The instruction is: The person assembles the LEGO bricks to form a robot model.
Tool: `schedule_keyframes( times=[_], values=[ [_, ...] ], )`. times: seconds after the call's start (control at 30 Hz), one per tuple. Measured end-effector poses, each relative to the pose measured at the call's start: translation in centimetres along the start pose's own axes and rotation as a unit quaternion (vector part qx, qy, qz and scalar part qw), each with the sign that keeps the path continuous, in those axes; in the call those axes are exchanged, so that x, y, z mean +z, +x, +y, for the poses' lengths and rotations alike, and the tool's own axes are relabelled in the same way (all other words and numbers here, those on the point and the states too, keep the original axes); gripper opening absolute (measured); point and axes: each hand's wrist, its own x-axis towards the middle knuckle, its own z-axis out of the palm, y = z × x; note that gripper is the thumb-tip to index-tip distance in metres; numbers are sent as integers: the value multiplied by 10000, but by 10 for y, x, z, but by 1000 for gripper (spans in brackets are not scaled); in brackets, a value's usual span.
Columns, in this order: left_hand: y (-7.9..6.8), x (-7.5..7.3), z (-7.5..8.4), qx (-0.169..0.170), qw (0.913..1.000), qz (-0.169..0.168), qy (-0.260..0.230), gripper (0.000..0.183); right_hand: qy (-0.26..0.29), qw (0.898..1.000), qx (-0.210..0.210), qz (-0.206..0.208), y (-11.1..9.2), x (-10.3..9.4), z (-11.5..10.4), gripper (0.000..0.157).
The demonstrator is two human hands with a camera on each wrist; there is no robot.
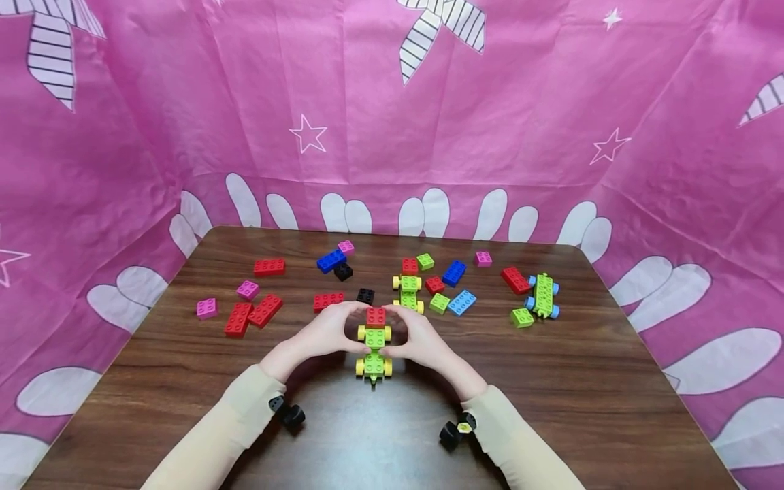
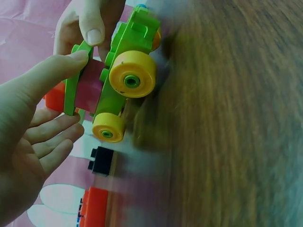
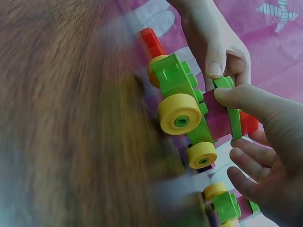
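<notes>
At the front middle of the table stands a toy car (image 1: 374, 365) with a green base and yellow wheels (image 2: 132, 74). A pink brick (image 2: 89, 90) sits on its base, topped by a thin green piece (image 2: 71, 92). Under that piece's far side shows a red brick (image 3: 249, 124). My left hand (image 1: 331, 330) pinches the thin green piece from the left, thumb on its near edge and fingers beyond. From the right, my right hand (image 1: 422, 337) pinches the same piece. Both thumbs lie close together on it.
Just beyond the hands is a second yellow-wheeled car (image 1: 409, 292). A green car with blue wheels (image 1: 544, 296) stands at the right. Loose red (image 1: 269, 267), blue (image 1: 454, 273), pink (image 1: 207, 308), black (image 1: 365, 295) and green bricks (image 1: 522, 317) lie across the table's far half.
</notes>
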Motion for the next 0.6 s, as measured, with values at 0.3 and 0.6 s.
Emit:
schedule_keyframes(
  times=[0.3,0.6],
  values=[
    [-11,-16,-9,65,9999,43,-83,68,-202,9998,-3,0,12,10,-13,74],
    [-20,-30,-16,-130,9999,44,-33,66,-212,9997,81,-131,27,22,-23,75]
  ],
)
